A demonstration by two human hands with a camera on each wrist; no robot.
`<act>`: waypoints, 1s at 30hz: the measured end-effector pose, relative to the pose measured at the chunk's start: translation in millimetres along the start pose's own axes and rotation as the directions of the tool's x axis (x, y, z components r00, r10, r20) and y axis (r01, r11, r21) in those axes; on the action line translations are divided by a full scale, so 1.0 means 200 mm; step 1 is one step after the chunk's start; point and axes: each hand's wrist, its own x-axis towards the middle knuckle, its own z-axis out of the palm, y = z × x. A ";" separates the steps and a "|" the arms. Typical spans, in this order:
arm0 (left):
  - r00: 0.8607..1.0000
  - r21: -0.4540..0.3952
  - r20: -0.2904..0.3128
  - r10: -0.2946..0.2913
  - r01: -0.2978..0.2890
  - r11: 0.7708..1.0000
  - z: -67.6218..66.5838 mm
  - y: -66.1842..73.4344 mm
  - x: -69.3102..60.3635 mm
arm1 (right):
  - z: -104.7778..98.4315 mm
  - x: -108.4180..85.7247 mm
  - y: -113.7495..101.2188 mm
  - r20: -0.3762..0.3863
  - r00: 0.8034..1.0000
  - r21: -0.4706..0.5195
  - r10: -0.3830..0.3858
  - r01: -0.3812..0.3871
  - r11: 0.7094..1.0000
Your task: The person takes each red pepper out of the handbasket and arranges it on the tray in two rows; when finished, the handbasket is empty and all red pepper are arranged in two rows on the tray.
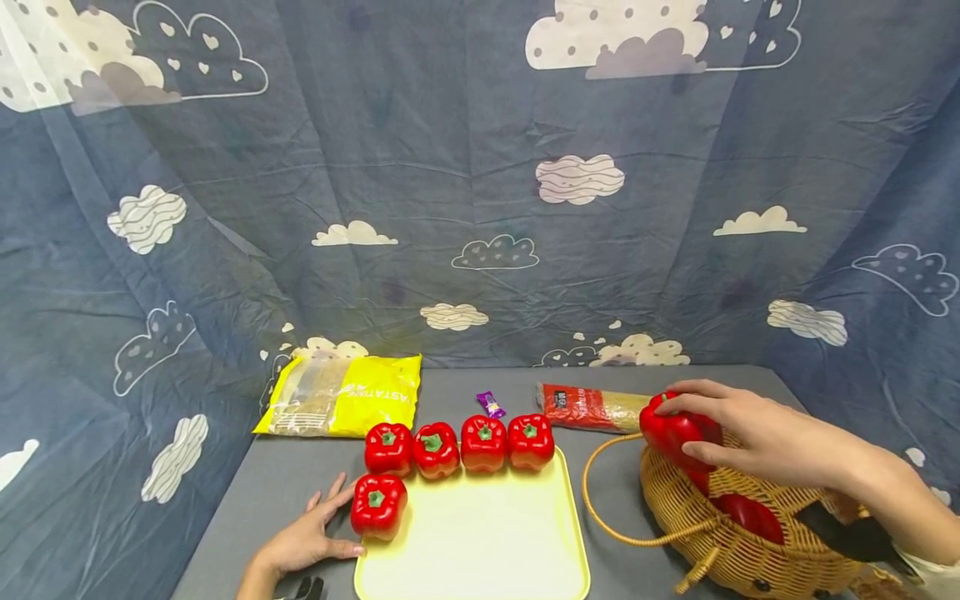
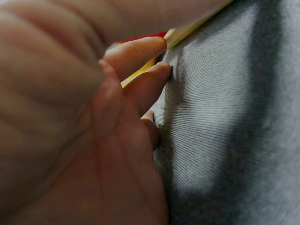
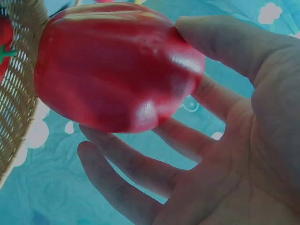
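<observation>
My right hand (image 1: 765,433) grips a red bell pepper (image 1: 675,429) over the far-left rim of a wicker basket (image 1: 667,500). In the right wrist view the thumb and fingers hold this bell pepper (image 3: 117,70) beside the woven wall. Inside the basket lies more red produce (image 1: 750,515), partly hidden. My left hand (image 1: 311,533) rests at the left edge of a pale yellow tray (image 1: 495,533), its fingers spread beside the nearest bell pepper (image 1: 378,507). Several more bell peppers (image 1: 483,443) form a row along the tray's far edge.
Behind the tray lie a yellow pasta bag (image 1: 375,396), a small purple wrapped sweet (image 1: 491,405) and a red packet (image 1: 573,407) of long thin pieces. The basket's looped handle (image 1: 588,492) sticks out toward the tray. A cloud-patterned cloth (image 1: 480,183) hangs behind the grey table.
</observation>
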 end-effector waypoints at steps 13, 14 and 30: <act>1.000 0.015 0.000 0.014 -0.014 1.000 0.00 0.00 -0.01 | 0.04 0.01 -0.13 -0.084 0.996 0.016 -0.040 0.041 0.999; 1.000 0.018 0.001 0.013 -0.013 1.000 0.00 0.00 -0.01 | 0.04 0.01 -0.14 -0.084 0.996 0.033 -0.038 0.041 0.999; 1.000 0.008 0.003 0.018 -0.018 1.000 0.01 0.00 0.00 | 0.11 0.07 -0.26 -0.040 0.998 0.224 -0.046 0.054 0.973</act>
